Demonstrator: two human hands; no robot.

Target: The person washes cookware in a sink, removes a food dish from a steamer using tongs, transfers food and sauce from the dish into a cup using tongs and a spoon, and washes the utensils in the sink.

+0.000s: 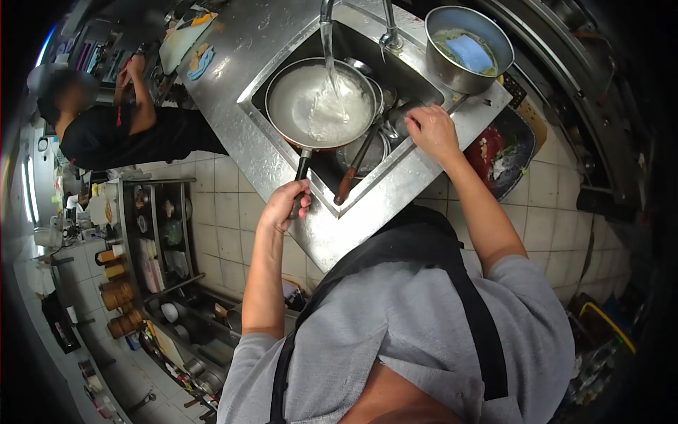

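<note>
My left hand (288, 201) is wrapped round the black handle of a frying pan (289, 106), which is held over the sink (247, 95). Water (328, 53) runs from the faucet (327, 10) into the pan and splashes on its base. At the sink's right edge, my right hand (432, 131) has its fingers curled beside a shiny metal utensil (400, 119). Whether the fingers grip it is hidden. Below the pan lie a wooden-handled utensil (346, 185), a round wire strainer (367, 157) and other metalware.
A metal pot (452, 74) with a blue sponge (470, 53) in liquid stands at the counter's right corner. Under that corner is a dark bin (512, 152) with scraps. A person in black (120, 138) stands at the left, near a metal shelf rack (159, 233).
</note>
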